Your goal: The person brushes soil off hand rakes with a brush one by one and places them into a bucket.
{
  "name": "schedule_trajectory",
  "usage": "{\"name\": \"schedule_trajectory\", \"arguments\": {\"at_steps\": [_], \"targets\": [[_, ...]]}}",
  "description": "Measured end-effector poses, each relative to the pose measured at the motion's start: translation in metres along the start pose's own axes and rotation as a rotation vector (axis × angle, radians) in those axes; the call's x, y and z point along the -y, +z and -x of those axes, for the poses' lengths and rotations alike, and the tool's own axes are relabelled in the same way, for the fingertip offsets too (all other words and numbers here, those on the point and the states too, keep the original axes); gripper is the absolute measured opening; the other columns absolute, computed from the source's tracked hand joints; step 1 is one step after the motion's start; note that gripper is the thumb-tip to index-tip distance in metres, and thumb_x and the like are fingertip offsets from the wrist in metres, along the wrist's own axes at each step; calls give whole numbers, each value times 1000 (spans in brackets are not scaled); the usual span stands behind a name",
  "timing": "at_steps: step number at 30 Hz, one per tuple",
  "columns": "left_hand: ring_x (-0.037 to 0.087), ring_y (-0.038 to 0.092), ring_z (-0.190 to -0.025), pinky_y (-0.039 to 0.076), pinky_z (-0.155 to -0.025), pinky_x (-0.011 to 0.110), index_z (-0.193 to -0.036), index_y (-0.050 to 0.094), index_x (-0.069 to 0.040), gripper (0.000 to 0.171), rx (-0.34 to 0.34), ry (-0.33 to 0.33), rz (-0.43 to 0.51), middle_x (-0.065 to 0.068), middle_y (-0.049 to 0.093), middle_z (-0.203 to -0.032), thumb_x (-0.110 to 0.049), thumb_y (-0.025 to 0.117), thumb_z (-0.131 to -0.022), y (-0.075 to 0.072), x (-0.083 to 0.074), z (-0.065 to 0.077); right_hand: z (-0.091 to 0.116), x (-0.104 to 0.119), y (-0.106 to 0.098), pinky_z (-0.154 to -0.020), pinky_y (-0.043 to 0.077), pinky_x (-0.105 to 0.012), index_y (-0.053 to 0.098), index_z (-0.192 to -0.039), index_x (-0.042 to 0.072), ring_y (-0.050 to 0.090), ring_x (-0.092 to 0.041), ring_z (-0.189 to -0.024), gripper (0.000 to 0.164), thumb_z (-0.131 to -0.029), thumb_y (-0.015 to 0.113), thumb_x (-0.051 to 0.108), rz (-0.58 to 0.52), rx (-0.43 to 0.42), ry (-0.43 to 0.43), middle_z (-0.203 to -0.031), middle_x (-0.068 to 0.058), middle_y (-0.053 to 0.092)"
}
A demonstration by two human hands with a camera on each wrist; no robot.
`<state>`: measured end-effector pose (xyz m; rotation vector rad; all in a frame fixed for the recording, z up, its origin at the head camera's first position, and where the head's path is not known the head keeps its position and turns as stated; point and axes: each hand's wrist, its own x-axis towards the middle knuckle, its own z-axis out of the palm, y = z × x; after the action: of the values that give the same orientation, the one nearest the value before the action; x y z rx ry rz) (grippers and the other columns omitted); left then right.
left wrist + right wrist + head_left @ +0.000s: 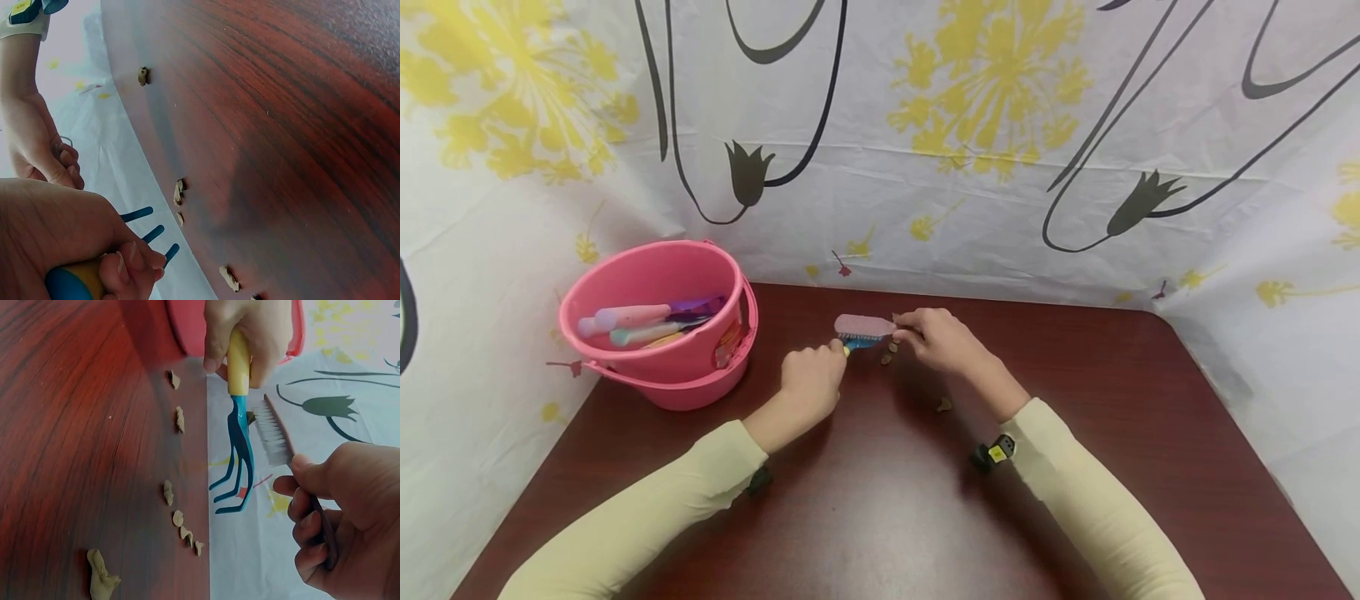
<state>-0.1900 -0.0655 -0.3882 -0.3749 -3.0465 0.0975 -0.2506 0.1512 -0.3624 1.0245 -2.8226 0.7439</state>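
My left hand [811, 377] grips the yellow handle of a small hand rake [239, 434], whose three blue tines point away from that hand. In my right hand [943, 337] is a pink-backed brush [860, 326], held by its handle. Its white bristles [272, 434] face the blue neck of the rake, right up against it in the right wrist view. A small dark lump [250, 417] shows between the bristles and the rake. Several dry tan clods [179, 419] lie on the table near both hands, one larger clod [102, 578] apart from the others.
A pink bucket [692, 396] stands on the table at the left, its handle hanging down in front. Brushes with pastel handles [640, 315] and other tools lie inside it. Behind the dark red-brown table [865, 517] hangs a white flowered sheet [865, 167].
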Motion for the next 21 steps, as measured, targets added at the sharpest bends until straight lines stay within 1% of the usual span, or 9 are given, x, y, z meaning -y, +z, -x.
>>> {"name": "schedule_trajectory", "arguments": {"at_steps": [3, 6, 11, 14, 17, 21], "targets": [[29, 66, -68, 53, -53, 41, -111, 60, 0, 50, 0, 7, -2, 13, 68, -86, -29, 85, -79, 1, 0, 0, -1, -2, 2, -68, 50, -37, 69, -128, 1, 65, -18, -82, 32, -102, 64, 18, 43, 16, 26, -123, -14, 69], [29, 66, -69, 53, -53, 41, -114, 61, 0, 51, 7, 13, -1, 13, 68, -87, -30, 84, -80, 1, 1, 0, -2, -4, 3, -65, 47, -36, 69, -129, 3, 60, -16, -74, 32, -102, 64, 20, 61, 27, 61, -122, -12, 69], [28, 64, -66, 52, -52, 40, -113, 61, -1, 49, 15, 15, -5, 11, 66, -84, -29, 84, -80, 2, 1, 0, -3, -10, 5, -65, 48, -37, 72, -124, 6, 60, -17, -76, 27, -102, 64, 20, 63, 12, 90, -112, -9, 72], [27, 64, -65, 51, -51, 40, -112, 61, -1, 47, 11, 15, -10, 11, 66, -83, -28, 83, -81, 2, 0, 0, -2, -14, 4, -67, 50, -40, 75, -117, 7, 61, -19, -77, 22, -102, 64, 19, 70, -14, 91, -105, -6, 72], [27, 64, -65, 51, -51, 39, -112, 61, -1, 48, 18, 7, -8, 11, 65, -82, -28, 83, -81, 1, 0, -1, -1, -19, 3, -69, 51, -43, 75, -112, 6, 62, -21, -79, 18, -101, 65, 17, 78, -41, 96, -100, -6, 72], [25, 61, -61, 50, -50, 38, -112, 59, -1, 50, 31, 0, 5, 11, 63, -80, -29, 84, -80, -1, 0, -1, 1, -23, 0, -70, 52, -43, 73, -115, 3, 62, -21, -78, 21, -101, 64, 16, 62, -59, 129, -102, -9, 72]]}}
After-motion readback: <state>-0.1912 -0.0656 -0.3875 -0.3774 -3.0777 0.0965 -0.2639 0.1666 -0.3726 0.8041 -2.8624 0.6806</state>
